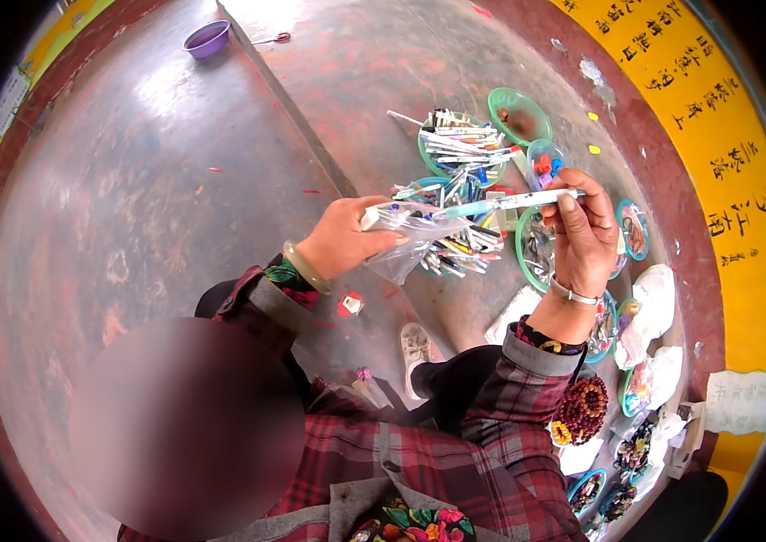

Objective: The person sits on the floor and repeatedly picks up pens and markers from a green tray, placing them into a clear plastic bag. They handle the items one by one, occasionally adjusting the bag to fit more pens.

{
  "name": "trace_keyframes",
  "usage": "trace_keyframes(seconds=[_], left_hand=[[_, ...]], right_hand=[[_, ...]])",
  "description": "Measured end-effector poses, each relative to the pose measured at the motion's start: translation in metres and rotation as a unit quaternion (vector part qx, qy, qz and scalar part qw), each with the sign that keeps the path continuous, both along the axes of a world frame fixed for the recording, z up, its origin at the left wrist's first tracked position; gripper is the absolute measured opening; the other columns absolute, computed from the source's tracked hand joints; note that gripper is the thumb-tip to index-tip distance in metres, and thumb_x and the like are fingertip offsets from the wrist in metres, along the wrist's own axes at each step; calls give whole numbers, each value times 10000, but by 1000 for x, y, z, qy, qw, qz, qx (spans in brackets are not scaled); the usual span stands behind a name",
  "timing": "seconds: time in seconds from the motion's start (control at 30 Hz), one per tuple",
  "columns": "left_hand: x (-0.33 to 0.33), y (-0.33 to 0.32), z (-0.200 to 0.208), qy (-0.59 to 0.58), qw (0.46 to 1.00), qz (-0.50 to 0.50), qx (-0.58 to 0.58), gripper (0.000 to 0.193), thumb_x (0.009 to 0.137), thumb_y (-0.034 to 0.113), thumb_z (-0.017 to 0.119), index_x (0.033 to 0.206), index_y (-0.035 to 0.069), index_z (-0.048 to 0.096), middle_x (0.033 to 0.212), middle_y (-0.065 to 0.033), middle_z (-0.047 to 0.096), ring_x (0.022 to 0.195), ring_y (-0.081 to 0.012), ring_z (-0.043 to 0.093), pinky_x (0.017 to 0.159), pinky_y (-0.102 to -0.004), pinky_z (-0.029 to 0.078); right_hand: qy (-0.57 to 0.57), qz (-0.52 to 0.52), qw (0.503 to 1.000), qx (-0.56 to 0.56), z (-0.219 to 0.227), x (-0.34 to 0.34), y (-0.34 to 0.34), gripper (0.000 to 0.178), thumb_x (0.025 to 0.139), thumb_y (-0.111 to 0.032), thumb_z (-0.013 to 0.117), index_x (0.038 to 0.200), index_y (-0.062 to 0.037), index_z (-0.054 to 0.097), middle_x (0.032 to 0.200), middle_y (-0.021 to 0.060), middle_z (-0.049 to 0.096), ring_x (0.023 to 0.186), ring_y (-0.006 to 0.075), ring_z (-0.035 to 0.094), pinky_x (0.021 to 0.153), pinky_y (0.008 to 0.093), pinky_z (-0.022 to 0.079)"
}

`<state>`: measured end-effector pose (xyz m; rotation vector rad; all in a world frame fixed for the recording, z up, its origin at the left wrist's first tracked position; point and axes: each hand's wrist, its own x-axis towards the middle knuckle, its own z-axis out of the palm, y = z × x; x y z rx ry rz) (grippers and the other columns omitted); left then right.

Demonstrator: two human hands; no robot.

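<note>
My left hand [340,242] pinches a clear plastic bag [398,256] with several pens inside, their ends bunched near my fingers. Between the thumb and fingers of my right hand [583,230] is a white pen [518,200] with a pale blue end. It is held level, and the blue end meets the bag's right edge; whether it is inside cannot be made out. Below the hands, a heap of loose pens [460,257] lies partly hidden by the bag. Beyond it, more pens [464,140] are piled high in a green basket.
Another green basket [541,108] and a blue-rimmed tub [535,152] with red and blue pieces stand behind my right hand. More baskets and white bags [654,298] line the right wall. A purple basin [206,41] and scissors [282,38] sit far off on the floor.
</note>
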<state>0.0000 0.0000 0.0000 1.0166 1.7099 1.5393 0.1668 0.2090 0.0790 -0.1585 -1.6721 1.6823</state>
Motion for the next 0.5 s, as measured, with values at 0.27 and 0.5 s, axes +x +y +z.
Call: trace_keyframes(seconds=[0.27, 0.5], left_hand=[[-8, 6, -9, -23, 999, -42, -3, 354, 741, 59, 673, 1073, -31, 589, 904, -49, 652, 812, -66, 548, 744, -250, 465], [-8, 10, -10, -163, 981, -101, 24, 371, 766, -12, 638, 1127, -18, 557, 1011, -46, 629, 890, -97, 575, 791, -247, 465]], right_hand=[[-104, 31, 993, 41, -6, -4, 6, 272, 849, -25, 559, 1118, 11, 573, 901, 33, 593, 735, 85, 530, 664, 205, 431], [-153, 110, 982, -2, -13, -27, -1, 122, 849, -46, 568, 967, -17, 578, 876, 20, 595, 768, 74, 536, 663, 205, 429]])
